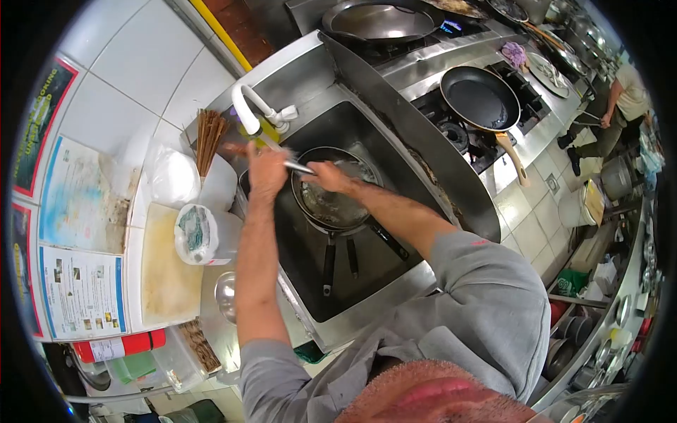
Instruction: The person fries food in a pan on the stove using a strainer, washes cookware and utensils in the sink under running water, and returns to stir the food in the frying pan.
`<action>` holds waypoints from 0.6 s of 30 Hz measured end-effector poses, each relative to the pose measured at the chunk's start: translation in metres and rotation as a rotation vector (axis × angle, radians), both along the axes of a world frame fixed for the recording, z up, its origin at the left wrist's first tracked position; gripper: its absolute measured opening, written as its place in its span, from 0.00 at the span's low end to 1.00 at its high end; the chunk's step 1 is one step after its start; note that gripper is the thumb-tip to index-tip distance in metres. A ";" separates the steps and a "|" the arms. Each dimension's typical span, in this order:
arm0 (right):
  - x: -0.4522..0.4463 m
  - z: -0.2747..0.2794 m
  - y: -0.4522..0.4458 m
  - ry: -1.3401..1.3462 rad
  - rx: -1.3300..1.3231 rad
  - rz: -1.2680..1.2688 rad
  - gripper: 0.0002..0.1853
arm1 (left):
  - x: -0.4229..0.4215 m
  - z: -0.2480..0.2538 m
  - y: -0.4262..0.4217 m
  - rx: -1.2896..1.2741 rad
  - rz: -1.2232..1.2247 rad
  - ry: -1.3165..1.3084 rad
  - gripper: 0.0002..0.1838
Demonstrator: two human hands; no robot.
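Over the sink basin [338,296], my right hand [331,176] is closed round one end of a long metal utensil [300,168]; its kind cannot be made out. My left hand [268,169] is wrapped about the same utensil further along, below the white tap [247,116], its fingers blurred by motion. Beneath both hands a frying pan [335,204] lies in the basin, its inside wet or cloudy. Several dark pan handles [329,271] point towards me, so more pans are stacked under it, mostly hidden. Behind my left hand stands a yellow-green bottle [264,134], partly covered.
Left of the sink are a bundle of thin sticks [210,137], a white tub [204,233] and a cutting board [169,268]. Beyond the metal splash wall [416,141], a black frying pan [479,99] rests on the stove. Another person [620,106] stands at the far right.
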State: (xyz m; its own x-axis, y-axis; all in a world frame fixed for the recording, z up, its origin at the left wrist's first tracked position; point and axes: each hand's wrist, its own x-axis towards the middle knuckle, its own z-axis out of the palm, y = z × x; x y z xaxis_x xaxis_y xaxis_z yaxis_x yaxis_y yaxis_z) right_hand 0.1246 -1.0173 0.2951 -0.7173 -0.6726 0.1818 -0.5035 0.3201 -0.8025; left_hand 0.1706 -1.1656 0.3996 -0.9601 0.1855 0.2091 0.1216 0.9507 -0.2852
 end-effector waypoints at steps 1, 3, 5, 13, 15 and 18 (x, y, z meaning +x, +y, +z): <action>-0.006 -0.037 0.001 0.015 -0.154 -0.025 0.18 | -0.014 -0.015 0.008 0.002 -0.103 0.017 0.06; -0.011 -0.053 0.017 -0.120 -0.118 -0.045 0.18 | -0.032 -0.035 0.015 0.003 -0.199 0.014 0.05; -0.009 -0.041 0.016 -0.214 -0.018 -0.030 0.17 | -0.039 -0.038 0.008 -0.042 -0.108 -0.026 0.04; -0.028 0.018 -0.059 0.199 0.122 0.433 0.15 | 0.032 0.008 -0.031 0.036 0.168 -0.500 0.13; -0.036 0.006 -0.057 0.375 0.190 0.522 0.11 | 0.075 0.021 -0.034 0.160 0.286 -0.465 0.13; -0.041 0.007 -0.066 0.562 0.318 0.698 0.11 | 0.126 0.013 -0.047 0.442 0.364 -0.476 0.16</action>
State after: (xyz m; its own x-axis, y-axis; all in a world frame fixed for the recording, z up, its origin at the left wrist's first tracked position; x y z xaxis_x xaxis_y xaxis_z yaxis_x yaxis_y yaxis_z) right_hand 0.0832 -1.0829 0.3016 0.0019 -0.9937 0.1125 -0.9493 -0.0371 -0.3121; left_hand 0.2964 -1.2128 0.4127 -0.9501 -0.1666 -0.2636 -0.2082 0.9682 0.1385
